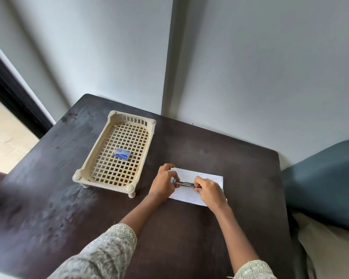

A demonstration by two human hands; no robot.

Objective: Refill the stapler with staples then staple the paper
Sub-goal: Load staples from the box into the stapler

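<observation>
Left hand (164,183): fingers partly curled, thumb and fingertips pinching the left end of the stapler (184,184); index finger raised clear. Right hand (209,191): closed around the stapler's right end, fingers wrapped over the top. The stapler spans the gap between both hands, lying roughly level, its metal top visible (whether the magazine is open cannot be told). It sits directly above the paper (191,193), a white sheet flat on the dark tabletop (220,150); contact between stapler and sheet cannot be confirmed. The right hand covers the sheet's right portion. Staple box (122,153): small, blue, lying in the cream lattice tray (93,156), well apart from both hands, to their upper left. Tray stands on short legs on the tabletop.
</observation>
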